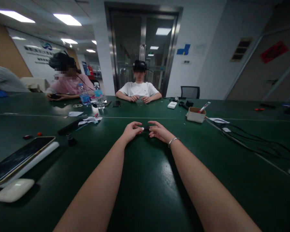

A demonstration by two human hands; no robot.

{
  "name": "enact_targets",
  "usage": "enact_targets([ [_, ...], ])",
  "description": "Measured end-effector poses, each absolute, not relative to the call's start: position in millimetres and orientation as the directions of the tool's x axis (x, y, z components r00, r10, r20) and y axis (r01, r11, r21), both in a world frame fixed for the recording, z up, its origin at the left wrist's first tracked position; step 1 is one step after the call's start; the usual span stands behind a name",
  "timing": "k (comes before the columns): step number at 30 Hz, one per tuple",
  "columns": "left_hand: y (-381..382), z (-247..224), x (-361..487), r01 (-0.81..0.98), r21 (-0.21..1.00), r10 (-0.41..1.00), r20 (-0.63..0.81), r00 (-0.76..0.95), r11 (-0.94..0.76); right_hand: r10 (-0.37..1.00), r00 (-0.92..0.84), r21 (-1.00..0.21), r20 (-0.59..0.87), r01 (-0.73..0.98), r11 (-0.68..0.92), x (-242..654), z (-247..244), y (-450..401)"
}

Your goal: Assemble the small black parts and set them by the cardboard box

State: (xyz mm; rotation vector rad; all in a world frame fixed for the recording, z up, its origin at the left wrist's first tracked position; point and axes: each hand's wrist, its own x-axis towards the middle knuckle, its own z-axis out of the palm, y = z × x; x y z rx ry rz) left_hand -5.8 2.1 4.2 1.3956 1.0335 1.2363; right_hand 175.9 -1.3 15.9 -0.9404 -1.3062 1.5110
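Observation:
A small dark object with a silvery end (145, 128) is held between my two hands above the green table (145, 180). My left hand (131, 131) pinches the silvery end with thumb and fingers. From the other side, my right hand (159, 131) grips the dark part, its index finger raised above it. A metal bracelet (173, 141) circles my right wrist. The object is too small to identify.
At left lie a phone (21, 158), a white rounded case (14, 190) and a small black item (71, 140). Water bottles (99, 96) stand farther back. At right are a small box (195, 116) and black cables (256, 141). A person in white (140, 90) sits opposite.

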Motion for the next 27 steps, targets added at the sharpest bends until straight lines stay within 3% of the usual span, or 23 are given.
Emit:
enact_targets([
  [6, 2.7, 4.1, -4.6, -0.021, 0.986, 0.979, 0.167, 0.113, -0.166, 0.947, -0.321, -0.995, -0.015, -0.084, -0.044, 172.4, 17.6, -3.2],
  [10, 2.4, 4.3, -3.8, -0.013, 0.987, 0.981, 0.158, 0.110, -0.158, 0.957, -0.287, -0.990, 0.028, -0.144, -0.014, 171.9, 17.7, -3.9],
  [17, 1.1, 5.9, -3.9, -0.009, 0.988, 0.982, 0.155, 0.105, -0.155, 0.954, -0.298, -0.996, -0.041, -0.063, -0.063, 170.8, 16.3, 0.4],
  [27, 8.0, -2.2, -1.2, 0.074, 0.984, 0.980, 0.150, 0.127, -0.160, 0.947, -0.318, -0.990, -0.039, -0.115, -0.079, 174.7, 15.6, -1.4],
])
